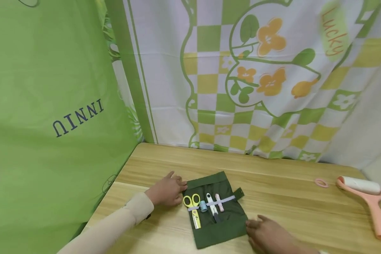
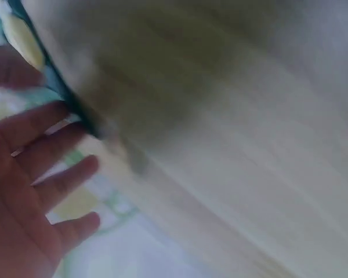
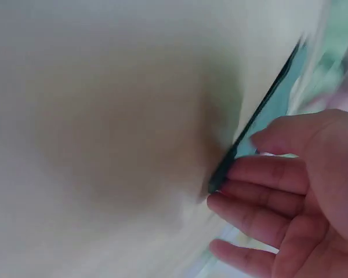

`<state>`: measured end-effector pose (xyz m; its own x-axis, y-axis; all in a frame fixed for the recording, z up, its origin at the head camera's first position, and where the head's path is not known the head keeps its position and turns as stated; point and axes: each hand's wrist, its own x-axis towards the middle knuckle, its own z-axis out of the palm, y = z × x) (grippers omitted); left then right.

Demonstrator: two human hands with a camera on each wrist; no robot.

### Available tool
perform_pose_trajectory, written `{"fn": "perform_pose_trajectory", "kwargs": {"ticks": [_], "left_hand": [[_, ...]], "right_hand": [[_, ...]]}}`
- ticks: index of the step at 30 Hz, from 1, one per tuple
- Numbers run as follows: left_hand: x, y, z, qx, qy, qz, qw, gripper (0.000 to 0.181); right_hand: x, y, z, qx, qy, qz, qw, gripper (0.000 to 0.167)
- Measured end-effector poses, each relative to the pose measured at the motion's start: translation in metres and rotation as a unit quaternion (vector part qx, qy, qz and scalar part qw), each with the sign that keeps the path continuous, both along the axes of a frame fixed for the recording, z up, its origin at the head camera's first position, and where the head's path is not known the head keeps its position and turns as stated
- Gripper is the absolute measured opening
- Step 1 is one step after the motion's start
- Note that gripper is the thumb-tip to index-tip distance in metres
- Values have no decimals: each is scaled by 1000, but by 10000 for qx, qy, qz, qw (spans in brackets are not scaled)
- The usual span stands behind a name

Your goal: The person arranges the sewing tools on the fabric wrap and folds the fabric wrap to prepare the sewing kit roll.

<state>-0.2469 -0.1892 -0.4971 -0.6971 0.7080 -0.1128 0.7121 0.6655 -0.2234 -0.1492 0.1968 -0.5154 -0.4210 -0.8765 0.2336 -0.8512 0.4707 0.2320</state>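
A dark green fabric roll-up pouch [image 1: 220,233] lies unfolded on the wooden table in the head view. Pale elastic loops hold yellow scissors [image 1: 195,217], a small blue thread spool [image 1: 203,206], a white tool with a dark end [image 1: 212,206] and a small pink patterned item [image 1: 219,203]. A short green tab [image 1: 239,193] sticks out on the pouch's right side. My left hand [image 1: 168,190] touches the upper left corner with extended fingers. At the lower right edge, fingertips of my right hand [image 1: 270,234] touch the fabric. Both wrist views are blurred.
On the table's [image 1: 285,190] right side lies a lint roller [image 1: 373,208] with a peach handle and white roll. A pink ring [image 1: 321,182] is beside it. Green cloth [image 1: 50,158] hangs at left; a patterned curtain [image 1: 209,84] hangs behind the table.
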Motion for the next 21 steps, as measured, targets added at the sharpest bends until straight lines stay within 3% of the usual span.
{"fn": "perform_pose_trajectory", "kwargs": {"ticks": [4,6,9,12,16,21], "left_hand": [[32,19,3,-516,589,-304,9965,37],[52,33,4,-595,737,-568,9939,33],[82,53,6,-599,858,-996,9895,43],[104,68,7,-477,889,-1251,9870,52],[115,74,7,-361,1109,-1274,9850,57],[116,70,5,-320,1186,-1179,9854,57]], "right_hand": [[-50,26,11,47,-412,-1070,9934,12],[-74,36,14,164,-604,-1314,9894,12],[-99,38,17,286,-769,-1282,9883,15],[-114,36,19,308,-962,-1070,9891,18],[-123,35,21,282,-1031,-861,9905,15],[-128,32,22,252,-1211,-680,9900,15]]}}
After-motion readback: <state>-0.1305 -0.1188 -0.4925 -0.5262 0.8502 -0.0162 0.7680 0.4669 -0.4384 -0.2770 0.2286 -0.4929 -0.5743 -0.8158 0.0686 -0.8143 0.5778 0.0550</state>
